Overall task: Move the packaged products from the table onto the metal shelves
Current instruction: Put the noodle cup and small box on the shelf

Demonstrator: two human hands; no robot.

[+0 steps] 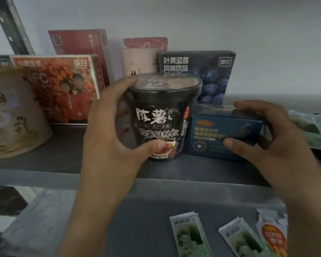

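A black noodle cup with white lettering stands upright on the grey metal shelf. My left hand grips it, fingers at its lid rim and thumb low on its front. Right beside the cup lies a small blue box. My right hand holds that box, fingers over its top and thumb on its front face. Cup and box sit close together near the shelf's front.
Behind stand a blueberry drink box, a pink pouch, a red box and an orange-printed box. A pale noodle bowl sits at left, a green bag at right. Several sachets lie on the lower shelf.
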